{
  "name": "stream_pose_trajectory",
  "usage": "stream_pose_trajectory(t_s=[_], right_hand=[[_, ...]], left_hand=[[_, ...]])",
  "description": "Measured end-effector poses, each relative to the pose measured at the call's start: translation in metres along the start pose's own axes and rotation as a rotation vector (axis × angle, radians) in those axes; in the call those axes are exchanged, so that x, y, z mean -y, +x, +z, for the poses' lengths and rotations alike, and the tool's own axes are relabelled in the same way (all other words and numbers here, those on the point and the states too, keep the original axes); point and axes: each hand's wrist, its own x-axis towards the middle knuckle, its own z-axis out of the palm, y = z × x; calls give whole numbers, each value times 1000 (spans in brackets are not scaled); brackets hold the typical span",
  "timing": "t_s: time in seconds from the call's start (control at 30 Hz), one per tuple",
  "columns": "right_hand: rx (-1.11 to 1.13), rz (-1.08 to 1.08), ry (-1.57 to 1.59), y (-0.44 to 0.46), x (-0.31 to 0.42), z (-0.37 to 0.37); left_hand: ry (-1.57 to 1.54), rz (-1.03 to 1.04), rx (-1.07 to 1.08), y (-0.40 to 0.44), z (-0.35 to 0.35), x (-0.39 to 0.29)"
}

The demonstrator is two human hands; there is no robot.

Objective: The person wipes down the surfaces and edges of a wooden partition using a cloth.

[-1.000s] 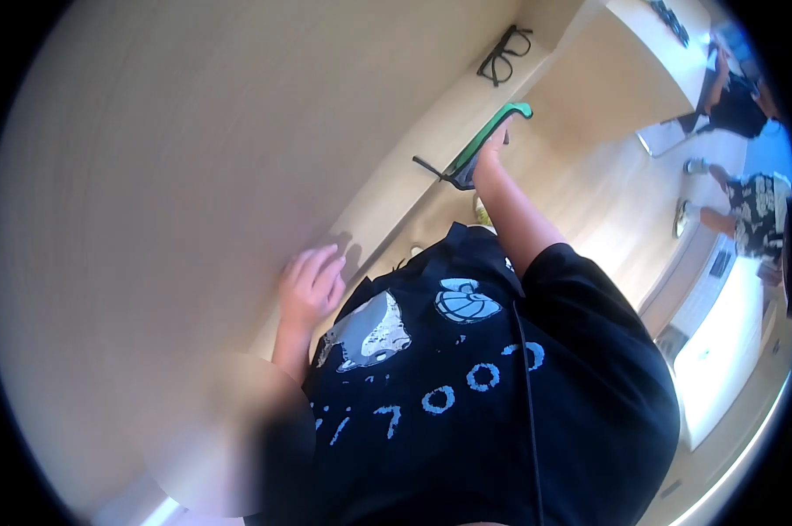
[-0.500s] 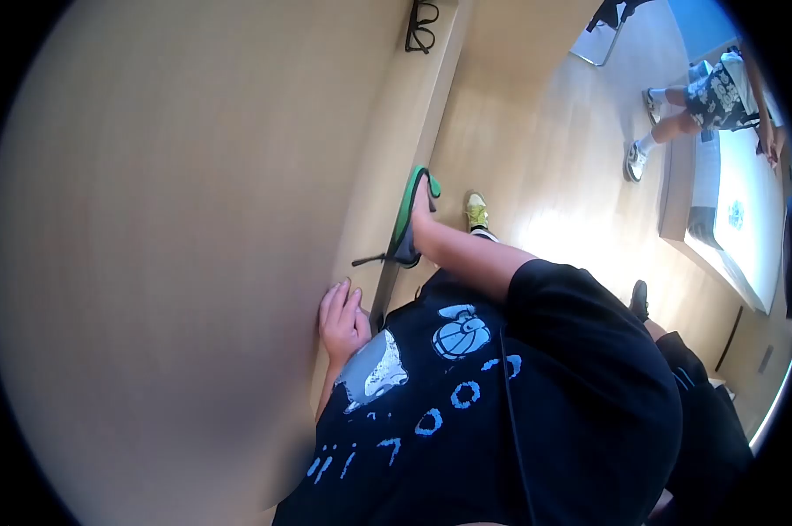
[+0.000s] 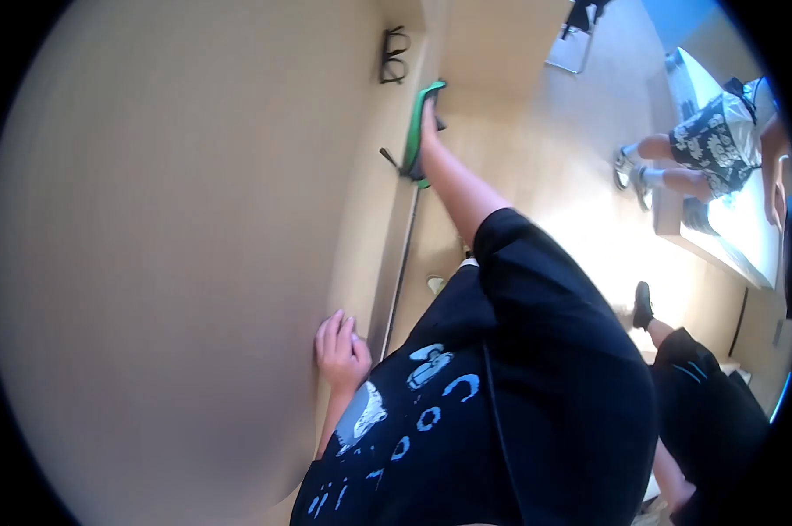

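Head view: the right hand [image 3: 428,116] is touching a slim green-and-dark strapped item [image 3: 414,131] by the pale wooden tabletop [image 3: 194,219].
Its fingers are hiding; I cannot tell their grip. The left hand [image 3: 340,352], fingers loosely bent, is resting at the tabletop's edge, probably for support; black-framed glasses [image 3: 385,58] are lying near its far end; floor [image 3: 518,149] alongside is leaving arm room.

The green item [image 3: 415,123] is long and narrow, bright green along the side toward the table [image 3: 194,219], with dark trim and a darker part by the palm. It is held in the right hand [image 3: 428,123], lengthwise along the table's edge. Its far end, also green, bends away from the tabletop; from the end nearer the body a thin black strip sticks out. Whether it touches the table cannot be told.
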Motion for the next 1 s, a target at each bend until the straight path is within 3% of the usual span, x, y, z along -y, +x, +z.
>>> stream_pose_trajectory(t_s=[0.4, 0.77, 1.0], right_hand=[[-108, 333, -2, -129, -119, -57], [78, 247, 17, -80, -16, 2], [2, 326, 0, -100, -56, -23]], left_hand=[[19, 46, 9, 4, -2, -4], [-15, -25, -3, 3, -4, -9], [-2, -28, -24, 8, -6, -14]])
